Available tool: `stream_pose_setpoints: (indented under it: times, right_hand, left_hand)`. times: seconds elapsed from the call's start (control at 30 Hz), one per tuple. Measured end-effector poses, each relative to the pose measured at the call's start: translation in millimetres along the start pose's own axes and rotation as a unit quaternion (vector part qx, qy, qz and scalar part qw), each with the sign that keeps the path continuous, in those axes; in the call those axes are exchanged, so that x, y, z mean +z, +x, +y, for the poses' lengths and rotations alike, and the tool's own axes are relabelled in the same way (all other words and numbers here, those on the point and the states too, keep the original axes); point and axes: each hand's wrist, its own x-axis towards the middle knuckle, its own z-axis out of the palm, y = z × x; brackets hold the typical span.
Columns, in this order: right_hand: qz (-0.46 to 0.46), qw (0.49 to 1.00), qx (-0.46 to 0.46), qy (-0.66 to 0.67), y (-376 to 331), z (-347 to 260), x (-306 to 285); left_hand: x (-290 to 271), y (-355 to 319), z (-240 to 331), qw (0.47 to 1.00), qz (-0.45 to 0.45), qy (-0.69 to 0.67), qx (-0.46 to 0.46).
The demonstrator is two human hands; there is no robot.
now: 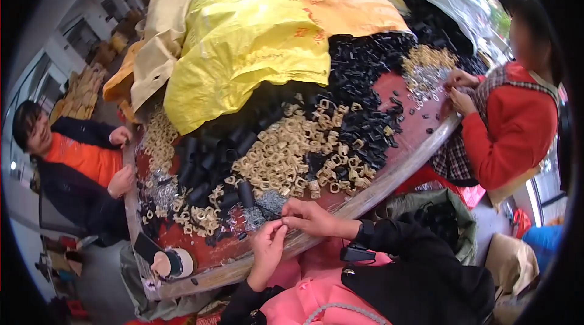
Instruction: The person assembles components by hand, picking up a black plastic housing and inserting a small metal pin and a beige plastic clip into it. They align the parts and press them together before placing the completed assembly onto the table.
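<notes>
My left hand [266, 253] and my right hand [313, 218] meet just over the near edge of the red table [243, 253]. Thumbs and fingertips of both are pinched together. Whatever they hold is too small to make out. Right beyond my fingers lies a pile of small grey metal pieces [263, 209]. Behind it spreads a large heap of tan ring-shaped plastic parts [277, 157]. Black tube-like pieces [207, 157] lie left of that heap, and many small black parts [359, 90] are scattered to its right.
Yellow [249, 51] and orange [340, 5] sacks rest across the table's far side. One person [82, 160] works at the left, another [511, 112] at the right, handling small parts. A round container [181, 262] and a dark flat object [146, 247] stand at the near left corner.
</notes>
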Motion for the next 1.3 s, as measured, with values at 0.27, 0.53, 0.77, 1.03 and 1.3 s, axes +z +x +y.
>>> stream_pose_setpoints:
  times: [0.27,0.53,0.77,1.03,1.3]
  right_hand:
    - [-0.031,0.999,0.006,0.01,6.1,-8.1,11.6]
    - [-0.012,0.966,-0.124,-0.228,9.3,-10.0,17.8]
    - [-0.034,0.972,-0.096,-0.213,12.6,-14.8,24.3]
    - [-0.021,0.996,0.061,0.058,9.0,-10.9,29.4]
    - [-0.015,0.995,0.065,0.071,1.9,-15.0,35.3]
  left_hand:
    - [-5.6,0.4,-0.3,0.997,0.054,0.041,0.019]
    - [-10.7,-2.1,-6.8,0.996,0.08,0.037,-0.022]
    - [-17.7,-7.5,-13.0,0.99,0.128,0.019,-0.062]
    - [-15.0,-15.3,-2.8,0.981,0.132,-0.061,0.125]
    - [-19.3,-16.3,-9.9,0.989,0.089,-0.018,0.116]
